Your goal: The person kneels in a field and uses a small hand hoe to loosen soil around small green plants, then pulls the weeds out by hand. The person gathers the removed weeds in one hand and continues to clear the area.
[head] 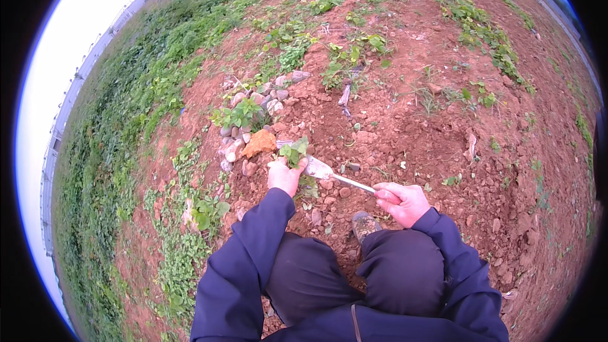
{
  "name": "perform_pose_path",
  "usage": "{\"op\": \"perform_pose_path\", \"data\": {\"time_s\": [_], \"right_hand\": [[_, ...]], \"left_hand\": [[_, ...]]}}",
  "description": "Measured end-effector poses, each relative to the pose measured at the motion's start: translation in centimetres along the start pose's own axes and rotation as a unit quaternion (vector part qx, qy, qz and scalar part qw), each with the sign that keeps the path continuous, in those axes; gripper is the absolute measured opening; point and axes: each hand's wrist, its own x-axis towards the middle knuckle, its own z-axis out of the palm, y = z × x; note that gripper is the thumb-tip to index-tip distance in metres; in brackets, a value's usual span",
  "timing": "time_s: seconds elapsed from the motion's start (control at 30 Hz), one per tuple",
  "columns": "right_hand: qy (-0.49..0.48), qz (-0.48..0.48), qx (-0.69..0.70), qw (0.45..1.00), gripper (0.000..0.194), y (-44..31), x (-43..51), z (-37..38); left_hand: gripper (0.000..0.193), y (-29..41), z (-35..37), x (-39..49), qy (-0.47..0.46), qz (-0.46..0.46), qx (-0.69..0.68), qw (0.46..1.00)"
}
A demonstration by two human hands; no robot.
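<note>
My left hand [286, 175] is closed around a leafy green plant [294, 151], whose leaves stick up above the fingers. Its fingertips are beside the wide end of a pale, soil-smeared hand trowel [319, 168]. My right hand [401, 201] grips the far end of the trowel's thin shaft, to the right, so the tool lies slantwise between both hands. An orange rock [260, 143] sits just beyond my left hand. More green leaves [308, 186] show under the trowel, partly hidden by my left hand.
Several stones [266, 97] are piled beyond the orange rock, around a small leafy plant [243, 112]. Reddish, cloddy soil [427, 152] surrounds me. Dense green growth [118, 104] covers the left side. A torn strip of plastic [345, 97] lies ahead. My boot [365, 224] stands between the hands.
</note>
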Motion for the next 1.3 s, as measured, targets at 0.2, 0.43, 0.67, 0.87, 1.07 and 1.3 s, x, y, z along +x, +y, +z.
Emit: {"op": "perform_pose_path", "data": {"time_s": [0.2,0.43,0.67,0.87,1.07,1.3], "right_hand": [[-0.016,0.022,0.013,1.000,0.034,-0.3,0.0,-0.5],[0.018,0.039,0.025,0.999,0.030,-0.3,0.2,0.1],[0.008,0.033,0.006,0.999,0.031,-0.4,0.4,0.0],[0.012,0.043,0.019,0.999,0.033,-0.6,0.5,0.2],[0.008,0.083,0.094,0.992,0.032,-0.1,0.3,0.4],[0.015,0.076,0.109,0.991,0.033,0.5,0.1,0.5]], "left_hand": [[0.038,-0.4,-0.9,0.2,0.106,-0.054,0.019,0.993],[0.045,-0.2,-1.1,-0.4,0.062,-0.052,0.011,0.997],[0.059,4.1,-0.8,-2.5,-0.039,-0.025,0.187,0.981],[0.055,6.4,-1.1,-3.2,-0.057,-0.023,0.202,0.978],[0.048,6.6,-1.5,-3.2,-0.034,-0.019,0.231,0.972],[0.042,4.5,-1.9,-2.5,-0.033,-0.025,0.218,0.975]]}}
